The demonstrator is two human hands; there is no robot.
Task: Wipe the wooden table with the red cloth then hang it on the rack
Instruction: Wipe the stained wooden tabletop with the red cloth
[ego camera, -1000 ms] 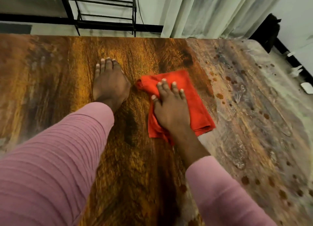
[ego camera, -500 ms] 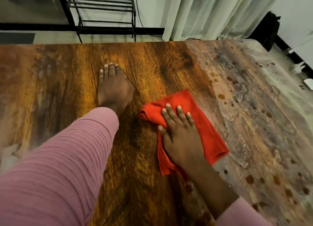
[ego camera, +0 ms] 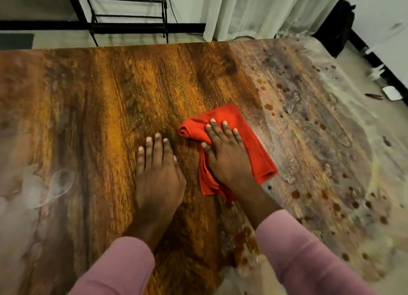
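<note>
Head cam: 2 hands (ego camera: pixel 159 180) (ego camera: pixel 227 160), 1 red cloth (ego camera: pixel 258 157), 1 table (ego camera: pixel 99 118).

Pale curtains (ego camera: pixel 265 7), white wall (ego camera: pixel 187 3), black baseboard (ego camera: pixel 33 25), light floor (ego camera: pixel 55 40), dark object (ego camera: pixel 335 25) at the right corner

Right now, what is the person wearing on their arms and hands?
The person wears a soft pink top with long sleeves. The left sleeve and the right sleeve both end a little above the wrists. The left hand and the right hand are bare: no gloves, rings, watch or bracelets show.
</note>
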